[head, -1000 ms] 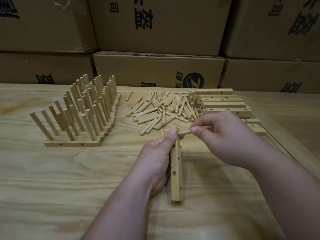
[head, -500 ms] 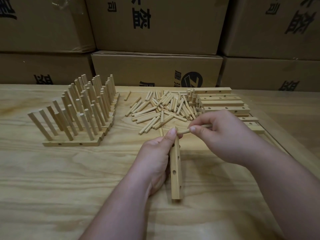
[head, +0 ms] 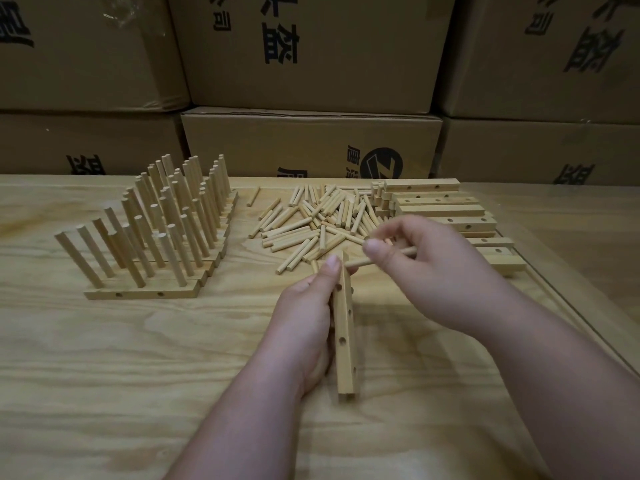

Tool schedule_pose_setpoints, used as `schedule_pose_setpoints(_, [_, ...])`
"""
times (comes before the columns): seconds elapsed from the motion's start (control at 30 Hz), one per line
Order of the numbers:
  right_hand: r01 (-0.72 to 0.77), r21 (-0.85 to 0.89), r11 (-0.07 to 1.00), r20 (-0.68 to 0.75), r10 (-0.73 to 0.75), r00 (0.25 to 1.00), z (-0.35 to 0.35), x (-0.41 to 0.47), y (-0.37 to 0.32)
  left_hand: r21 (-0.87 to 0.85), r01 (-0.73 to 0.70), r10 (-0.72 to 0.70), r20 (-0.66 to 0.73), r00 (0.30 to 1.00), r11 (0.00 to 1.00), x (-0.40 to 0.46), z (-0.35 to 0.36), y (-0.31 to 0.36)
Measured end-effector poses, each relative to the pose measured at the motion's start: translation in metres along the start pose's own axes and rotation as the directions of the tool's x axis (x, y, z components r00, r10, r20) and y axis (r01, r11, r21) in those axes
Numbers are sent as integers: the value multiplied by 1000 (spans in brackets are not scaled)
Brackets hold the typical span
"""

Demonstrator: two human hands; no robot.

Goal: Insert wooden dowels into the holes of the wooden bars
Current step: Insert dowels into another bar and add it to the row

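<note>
My left hand (head: pixel 304 317) grips a wooden bar (head: pixel 345 344) with several holes, lying lengthwise on the table in front of me. My right hand (head: pixel 429 271) pinches a dowel (head: pixel 360 262) that lies nearly level, its left tip at the bar's far end beside my left thumb. A loose pile of dowels (head: pixel 311 223) lies just beyond my hands. Further right sits a stack of bare bars (head: pixel 440 211).
Finished bars with upright dowels (head: pixel 162 230) stand in rows at the left of the wooden table (head: pixel 104 375). Stacked cardboard boxes (head: pixel 311 147) wall off the table's far edge. A glass sheet's edge (head: pixel 571 306) runs along the right.
My right hand has shifted slightly, keeping the dowel's tip at the bar's far end. The left hand and the bar have stayed in place.
</note>
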State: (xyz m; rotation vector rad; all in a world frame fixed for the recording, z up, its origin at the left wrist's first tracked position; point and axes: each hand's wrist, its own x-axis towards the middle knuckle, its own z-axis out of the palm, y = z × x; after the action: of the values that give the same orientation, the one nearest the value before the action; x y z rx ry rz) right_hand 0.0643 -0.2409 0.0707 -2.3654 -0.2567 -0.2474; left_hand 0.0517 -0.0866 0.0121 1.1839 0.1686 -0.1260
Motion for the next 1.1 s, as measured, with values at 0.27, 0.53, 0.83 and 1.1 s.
schedule_pose_setpoints(0.27, [-379, 530, 759, 133, 367, 921, 15, 5, 12, -182, 103, -67, 194, 979, 978, 4, -1, 2])
schedule_pose_setpoints(0.53, [-410, 538, 736, 298, 288, 910, 24, 3, 13, -146, 160, -78, 454, 888, 976, -4, 0, 2])
schedule_pose_setpoints(0.83, [-367, 657, 658, 178, 338, 924, 23, 7, 16, -143, 238, -124, 547, 828, 961, -8, 1, 3])
schedule_pose_setpoints(1.1, [-71, 782, 619, -183, 337, 924, 6, 8, 20, -511, 146, -70, 165, 984, 847, 5, -3, 12])
